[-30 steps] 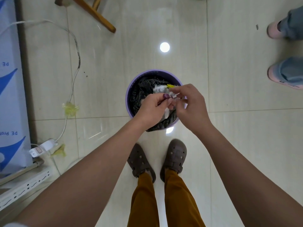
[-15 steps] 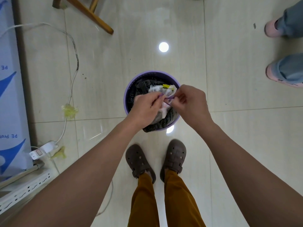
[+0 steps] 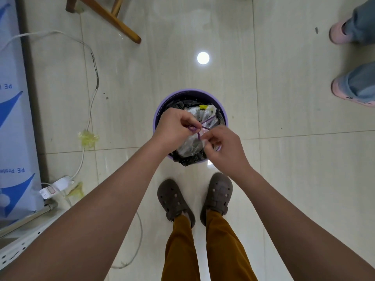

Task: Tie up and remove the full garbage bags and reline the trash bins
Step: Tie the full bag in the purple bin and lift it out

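A round purple trash bin (image 3: pixel 160 110) stands on the tiled floor just ahead of my feet. A black garbage bag (image 3: pixel 191 158) lines it, and clear plastic waste (image 3: pixel 204 114) fills the top. Thin purple drawstrings (image 3: pixel 204 123) cross above the bag's mouth. My left hand (image 3: pixel 175 126) pinches a loop of the string at the bin's left side. My right hand (image 3: pixel 224 145) pinches the other strand at the bin's near right, a short way from the left hand.
A wooden stool leg (image 3: pixel 110 18) stands at the back left. A white cable (image 3: pixel 91 110) and power strip (image 3: pixel 55 184) lie on the floor to the left, beside a blue and white panel (image 3: pixel 14 122). Another person's pink shoes (image 3: pixel 351 86) are at the far right.
My hands were pressed together over the bin's middle; they have drawn apart, and the purple strings now show stretched between them. My right hand has moved nearer to me.
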